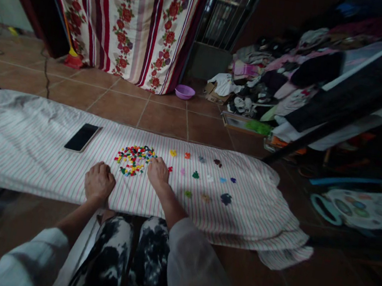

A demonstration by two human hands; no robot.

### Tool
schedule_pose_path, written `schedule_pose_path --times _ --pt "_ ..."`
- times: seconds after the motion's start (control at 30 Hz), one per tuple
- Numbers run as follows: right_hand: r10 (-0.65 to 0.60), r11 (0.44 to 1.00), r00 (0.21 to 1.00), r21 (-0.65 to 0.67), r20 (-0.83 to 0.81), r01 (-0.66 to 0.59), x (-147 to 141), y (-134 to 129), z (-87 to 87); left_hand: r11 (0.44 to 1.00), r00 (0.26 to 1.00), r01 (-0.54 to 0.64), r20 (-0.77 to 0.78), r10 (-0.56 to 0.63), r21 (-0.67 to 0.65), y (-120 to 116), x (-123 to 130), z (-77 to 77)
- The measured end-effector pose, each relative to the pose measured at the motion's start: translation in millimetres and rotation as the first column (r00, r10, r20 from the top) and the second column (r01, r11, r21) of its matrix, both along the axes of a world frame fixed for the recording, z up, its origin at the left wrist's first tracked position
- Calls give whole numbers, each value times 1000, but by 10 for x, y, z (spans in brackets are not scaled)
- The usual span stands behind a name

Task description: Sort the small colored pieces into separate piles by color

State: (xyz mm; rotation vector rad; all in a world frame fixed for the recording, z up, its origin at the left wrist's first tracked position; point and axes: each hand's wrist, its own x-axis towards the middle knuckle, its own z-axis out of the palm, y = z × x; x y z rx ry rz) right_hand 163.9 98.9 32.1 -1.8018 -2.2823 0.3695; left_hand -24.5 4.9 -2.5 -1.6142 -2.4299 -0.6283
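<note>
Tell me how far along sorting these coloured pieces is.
Small single-colour clusters, like the yellow one, already sit apart on the striped cloth. The right hand is at the mixed heap's edge; the left hand rests nearby. That heap remains to sort.

A sheet [17, 137] holds pieces [135, 160] right of a phone [82, 137].

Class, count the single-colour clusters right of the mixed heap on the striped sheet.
13, on the striped sheet right of the mixed heap: four in the far row, six in the middle row, three in the near row. Tiny ones could be missed.
</note>
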Motion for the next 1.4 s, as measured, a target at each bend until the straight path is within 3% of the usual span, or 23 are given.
schedule_pose_path --times 0.23,0.47,0.73,0.9,1.07,1.4 --pt "-23 994 977 99 -213 45 363 156 -85 1000 1000 -17 23 17 1 1 11 6" --pt "-99 965 924 189 -369 179 1093 299 -91 1000 999 -14 38 14 -10 -7 24 42" --pt "-294 885 879 240 -376 399 2245 310 -72 1000 998 -9 69 9 -12 -7 30 52" --pt "-497 819 826 170 -267 548 2789 325 -25 1000 999 -15 33 16 -26 -7 31 33" --pt "-568 813 809 52 -149 580 2970 336 -44 999 1000 -23 18 23 -29 -4 40 45" --pt "-504 852 849 69 -160 519 2978 401 -217 999 999 -23 45 25 -33 -4 45 67"
